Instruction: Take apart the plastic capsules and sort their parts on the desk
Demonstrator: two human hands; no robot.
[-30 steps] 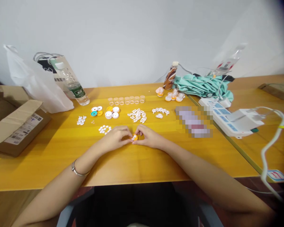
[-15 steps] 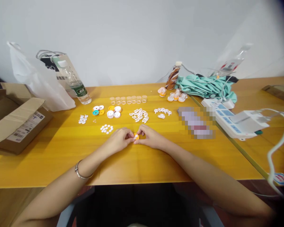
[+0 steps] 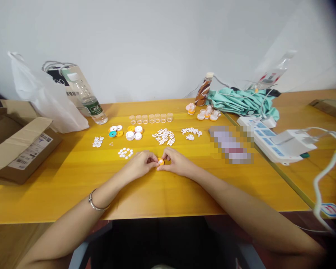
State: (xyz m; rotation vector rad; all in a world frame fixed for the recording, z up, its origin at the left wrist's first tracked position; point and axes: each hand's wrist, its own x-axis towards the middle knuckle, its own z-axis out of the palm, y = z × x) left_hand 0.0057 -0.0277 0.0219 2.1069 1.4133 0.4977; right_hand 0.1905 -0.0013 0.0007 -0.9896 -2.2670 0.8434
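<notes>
Over the middle of the table, both hands meet at a small orange round cap (image 3: pixel 162 163) with a white piece in its centre. My left hand (image 3: pixel 142 164), wearing a bracelet at the wrist, pinches its left edge, thumb and fingertips close to the white piece. From the right, thumb and index finger of my right hand (image 3: pixel 177 163) grip the cap's other side. Small white discs (image 3: pixel 126 152) lie to the left of my left hand. Beyond the hands are white openwork pieces (image 3: pixel 164 136) and a second group of white pieces (image 3: pixel 190 131).
A row of clear cups (image 3: pixel 151 118) stands at the back. White, orange and teal caps (image 3: pixel 134 132) lie left, near white knobs (image 3: pixel 97 142). A carton (image 3: pixel 33 149) and water bottle (image 3: pixel 93 106) are left. Assembled pieces (image 3: pixel 208 113), a blurred flat object (image 3: pixel 231 145) and a power strip (image 3: pixel 268 140) are right.
Both hands keep their grip on the orange cap, with only a slight shift of the fingers. The whole view has moved a little.
</notes>
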